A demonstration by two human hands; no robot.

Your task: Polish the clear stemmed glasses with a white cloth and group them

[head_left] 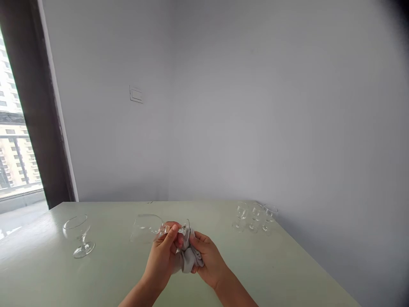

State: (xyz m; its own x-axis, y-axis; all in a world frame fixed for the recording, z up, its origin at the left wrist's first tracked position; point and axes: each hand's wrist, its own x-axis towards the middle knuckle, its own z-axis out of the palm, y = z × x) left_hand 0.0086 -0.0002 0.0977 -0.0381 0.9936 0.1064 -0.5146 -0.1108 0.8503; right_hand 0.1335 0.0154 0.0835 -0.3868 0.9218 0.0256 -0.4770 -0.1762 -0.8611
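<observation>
A clear stemmed glass (145, 226) lies sideways in the air above the table, its bowl pointing left and its foot to the right. My left hand (164, 251) is closed around the stem near the bowl. In my right hand (206, 256) is a bunched light grey cloth (188, 259), pressed against the glass's foot. Part of the foot and stem is hidden by the fingers and the cloth.
On the left of the pale green table (111, 273) stands a wide stemmed glass (77, 230). Three smaller stemmed glasses, one of them a goblet (242, 212), stand close together at the back right. Walls rise behind the table; a window (15, 140) is far left.
</observation>
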